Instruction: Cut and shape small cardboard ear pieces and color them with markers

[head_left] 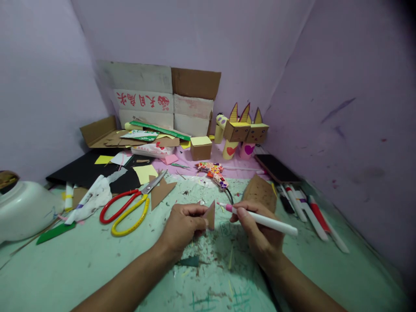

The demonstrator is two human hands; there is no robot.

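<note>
The left hand (pixel 183 225) pinches a small pointed cardboard piece (pixel 210 215), located to the right of the scissors (pixel 145 199). The grip sits on the near side, presumably to keep the tip and right edge exposed. The right hand (pixel 260 234) grasps a marker (pixel 268 222) like a pen, farther right of the scissors; its tip points at the piece, apparently without contact. The scissors lie open on the bench (pixel 97 268), likely set aside to free both hands.
</note>
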